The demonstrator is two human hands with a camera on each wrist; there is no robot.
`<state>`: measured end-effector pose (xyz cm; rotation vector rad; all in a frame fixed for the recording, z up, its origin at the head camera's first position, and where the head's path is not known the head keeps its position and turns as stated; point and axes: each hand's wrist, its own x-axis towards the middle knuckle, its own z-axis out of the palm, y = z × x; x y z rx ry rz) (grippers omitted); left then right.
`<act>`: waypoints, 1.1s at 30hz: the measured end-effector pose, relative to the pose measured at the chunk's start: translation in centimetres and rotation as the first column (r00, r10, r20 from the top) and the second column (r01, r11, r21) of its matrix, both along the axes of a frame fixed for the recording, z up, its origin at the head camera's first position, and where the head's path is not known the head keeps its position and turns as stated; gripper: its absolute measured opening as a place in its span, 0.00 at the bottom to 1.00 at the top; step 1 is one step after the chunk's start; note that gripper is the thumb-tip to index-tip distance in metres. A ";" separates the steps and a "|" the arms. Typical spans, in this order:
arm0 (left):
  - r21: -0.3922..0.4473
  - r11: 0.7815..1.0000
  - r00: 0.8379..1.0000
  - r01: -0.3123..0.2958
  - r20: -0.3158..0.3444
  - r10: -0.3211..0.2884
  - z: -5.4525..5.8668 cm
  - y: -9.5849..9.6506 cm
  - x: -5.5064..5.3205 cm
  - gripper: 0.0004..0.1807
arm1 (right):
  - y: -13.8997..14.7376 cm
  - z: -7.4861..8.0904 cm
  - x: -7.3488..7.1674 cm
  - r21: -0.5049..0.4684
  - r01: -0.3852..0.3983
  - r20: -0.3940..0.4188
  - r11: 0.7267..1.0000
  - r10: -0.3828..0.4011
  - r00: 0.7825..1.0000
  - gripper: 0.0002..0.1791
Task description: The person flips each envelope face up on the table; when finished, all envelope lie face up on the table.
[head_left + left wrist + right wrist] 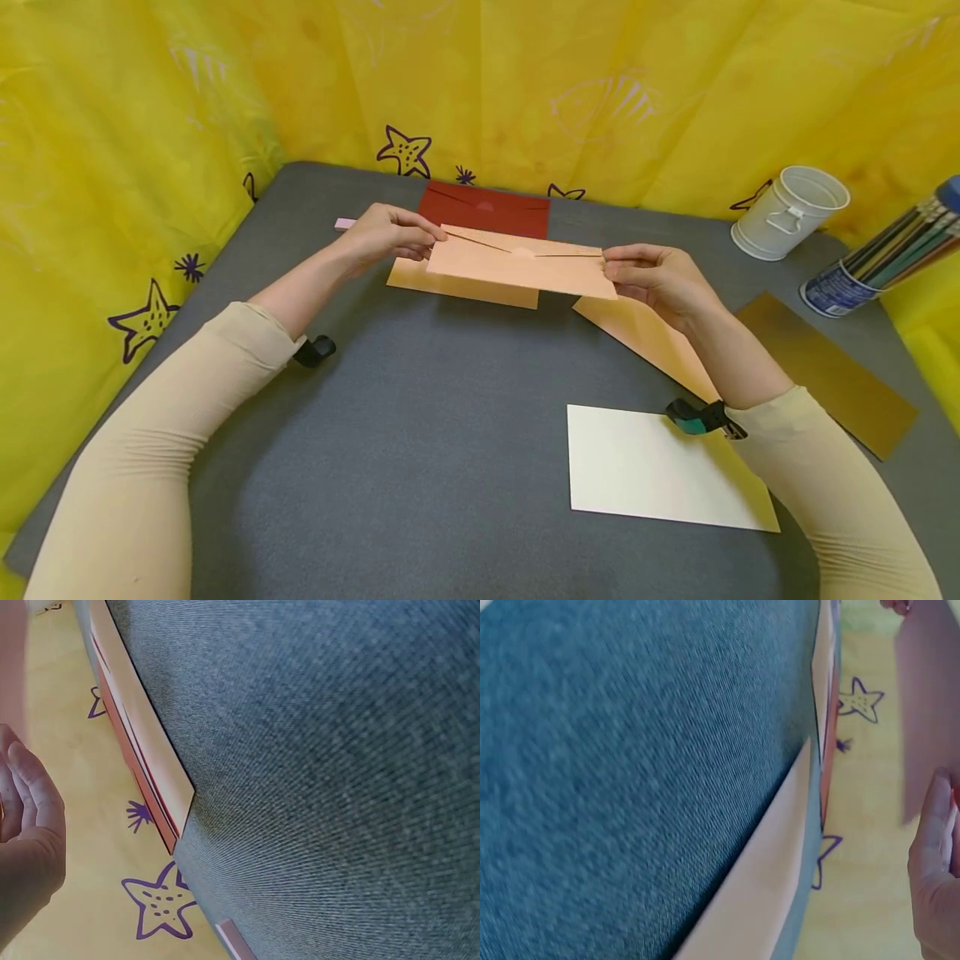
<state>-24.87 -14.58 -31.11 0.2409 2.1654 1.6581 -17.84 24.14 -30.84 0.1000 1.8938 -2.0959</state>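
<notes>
Raised above the table is a peach envelope (pixel 487 262), its flap side up and a round seal at the middle. My left hand (pixel 384 237) pinches its left end and my right hand (pixel 663 279) pinches its right end. In the left wrist view the left hand (pixel 30 817) shows at the edge, its grip partly out of frame. The right wrist view has the right hand (pixel 939 862) at the envelope's (pixel 930 712) near end. Beneath, on the table, lies another peach envelope (pixel 465 287), partly covered from view; behind it is a red envelope (pixel 487 208).
At right lie a peach envelope (pixel 645 337), a white one (pixel 660 467) under my forearm, and a brown one (pixel 832 375). A white metal pail (pixel 780 221) and a blue cup of pencils (pixel 840 289) stand behind. A small pink piece (pixel 343 224) lies near the left hand.
</notes>
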 end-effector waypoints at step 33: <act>-0.341 0.890 0.947 0.303 0.216 -0.240 -0.1 -3.1 -0.6 0.26 | -4.1 -0.7 2.1 0.182 -0.331 0.147 0.926 0.307 0.940 0.39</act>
